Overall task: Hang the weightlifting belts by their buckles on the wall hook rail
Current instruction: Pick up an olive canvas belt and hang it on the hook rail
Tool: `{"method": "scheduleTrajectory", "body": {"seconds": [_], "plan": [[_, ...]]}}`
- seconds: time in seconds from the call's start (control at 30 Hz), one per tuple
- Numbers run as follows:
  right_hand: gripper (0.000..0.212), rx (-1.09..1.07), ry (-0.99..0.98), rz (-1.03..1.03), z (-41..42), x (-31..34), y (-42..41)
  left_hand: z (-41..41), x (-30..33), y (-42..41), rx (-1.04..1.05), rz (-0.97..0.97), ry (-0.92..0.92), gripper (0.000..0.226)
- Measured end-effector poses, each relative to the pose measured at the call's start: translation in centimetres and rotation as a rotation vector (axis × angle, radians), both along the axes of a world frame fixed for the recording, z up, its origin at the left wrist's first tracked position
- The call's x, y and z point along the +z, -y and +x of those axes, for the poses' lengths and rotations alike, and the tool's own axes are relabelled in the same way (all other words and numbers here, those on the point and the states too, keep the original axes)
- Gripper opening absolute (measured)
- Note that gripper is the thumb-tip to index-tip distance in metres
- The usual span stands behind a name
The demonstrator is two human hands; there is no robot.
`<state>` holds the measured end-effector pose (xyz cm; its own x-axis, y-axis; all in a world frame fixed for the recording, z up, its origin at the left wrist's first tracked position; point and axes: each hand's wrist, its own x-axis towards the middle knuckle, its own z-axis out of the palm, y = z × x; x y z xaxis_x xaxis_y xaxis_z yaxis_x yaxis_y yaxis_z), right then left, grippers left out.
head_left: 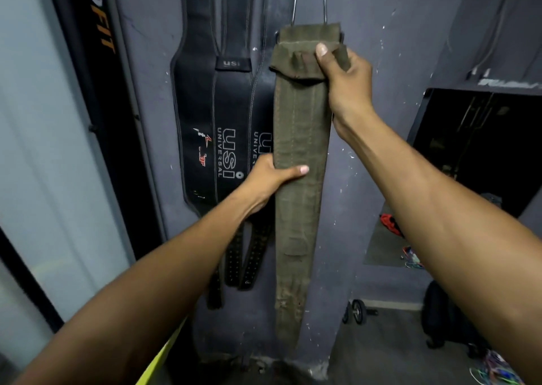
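Black USI leather belts [225, 126] hanging flat against grey wall [381, 121] at left; left hand [271, 179] gripping olive canvas belt [299, 179] mid-length, thumb across its face; right hand [344, 82] pinching folded top end, just below two metal buckle prongs [324, 6]

The canvas belt [302, 156] hangs lengthwise against the wall [390, 62], directly below two metal prongs [324, 5]. Two leather belts [223, 115] hang just left of it, overlapping one another, the nearer partly behind its left edge. The right hand [341, 77] holds the belt's folded top; the left hand [269, 179] holds its left edge, lower down. A small wheel [358, 311] stands on the floor to the lower right.
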<state>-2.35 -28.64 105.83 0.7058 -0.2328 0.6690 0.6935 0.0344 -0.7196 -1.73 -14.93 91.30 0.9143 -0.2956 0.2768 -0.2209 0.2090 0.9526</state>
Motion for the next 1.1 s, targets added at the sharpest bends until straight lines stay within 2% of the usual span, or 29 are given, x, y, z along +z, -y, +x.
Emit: {"method": "scheduleTrajectory", "body": {"seconds": [0.1, 0.2, 0.33, 0.47, 0.5, 0.6, 0.7, 0.77, 0.87, 0.93, 1.03, 1.1], "plan": [[0.007, -0.047, -0.012, -0.042, -0.8, -1.2, -0.4, -0.6, 4.2, -0.5, -0.031, -0.125, 0.059, 0.014], [0.017, -0.059, -0.051, -0.071, -1.5, -2.5, -0.3, -1.1, 7.7, -0.9, -0.044, -0.260, 0.107, 0.028], [0.020, -0.063, -0.100, -0.071, -2.1, -3.7, 0.3, -2.3, 9.7, -0.8, -0.096, -0.262, 0.089, 0.043], [0.012, -0.064, -0.110, -0.090, -3.1, -3.9, 1.7, -3.5, 9.5, 0.1, -0.250, -0.298, 0.038, 0.041], [0.011, -0.063, -0.116, -0.091, -3.4, -4.0, 2.0, -3.7, 9.5, 0.8, -0.220, -0.297, 0.056, 0.038], [0.017, -0.065, -0.127, -0.083, -3.9, -4.5, 3.0, -3.5, 9.5, 3.0, 0.038, -0.287, 0.114, 0.029], [0.031, -0.107, -0.163, -0.021, -4.9, -5.7, 4.3, -4.2, 9.6, 5.0, 0.112, -0.278, 0.157, 0.030], [0.037, -0.096, -0.196, -0.014, -6.0, -8.4, 4.8, -4.6, 10.3, 5.8, 0.118, -0.297, 0.191, 0.028], [0.026, -0.008, -0.268, -0.172, -8.5, -16.5, 5.1, -5.3, 12.5, 6.1, 0.150, -0.323, 0.241, 0.021], [0.026, 0.057, -0.442, -0.231, -10.5, -23.4, 5.7, -5.9, 14.1, 5.9, 0.151, -0.320, 0.264, 0.020], [0.037, 0.130, -0.667, -0.313, -13.2, -31.7, 6.7, -6.5, 14.8, 5.6, 0.142, -0.321, 0.280, 0.022], [0.022, 0.176, -0.692, -0.310, -14.0, -33.0, 7.0, -6.8, 13.9, 5.8, 0.140, -0.320, 0.257, 0.021]]}}
